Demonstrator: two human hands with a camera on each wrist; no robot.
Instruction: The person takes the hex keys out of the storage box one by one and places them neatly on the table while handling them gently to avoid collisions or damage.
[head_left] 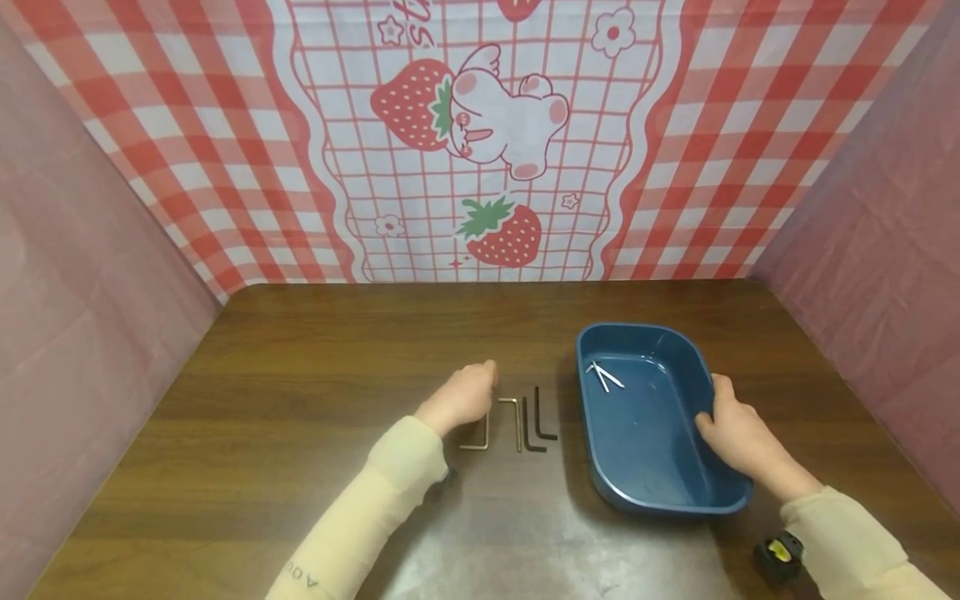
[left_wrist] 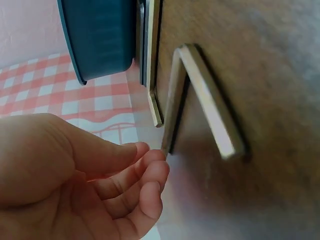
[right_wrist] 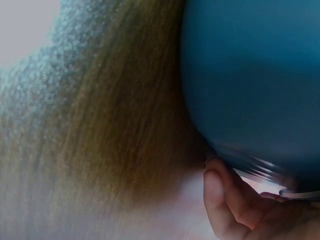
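Observation:
My left hand [head_left: 461,396] is over a brass-coloured hex key [head_left: 487,435] on the table, its fingers loosely curled. In the left wrist view, the fingertips [left_wrist: 157,170] come right to the far end of that key's long arm, which lies outside them. Just right of it lie a second brass-coloured hex key [head_left: 518,427] and two black hex keys [head_left: 528,429] in a row. With the thumb inside and fingers outside, my right hand [head_left: 742,433] grips the right rim of a blue plastic tray [head_left: 645,450]. Small silver hex keys [head_left: 606,377] lie crossed inside the tray, near its left wall.
Everything stands on a dark wooden table [head_left: 337,350]. A red-and-white checked cloth [head_left: 720,167] hangs behind it, with pink cloth [head_left: 90,292] at the sides. A small black device [head_left: 778,557] sits at the right sleeve.

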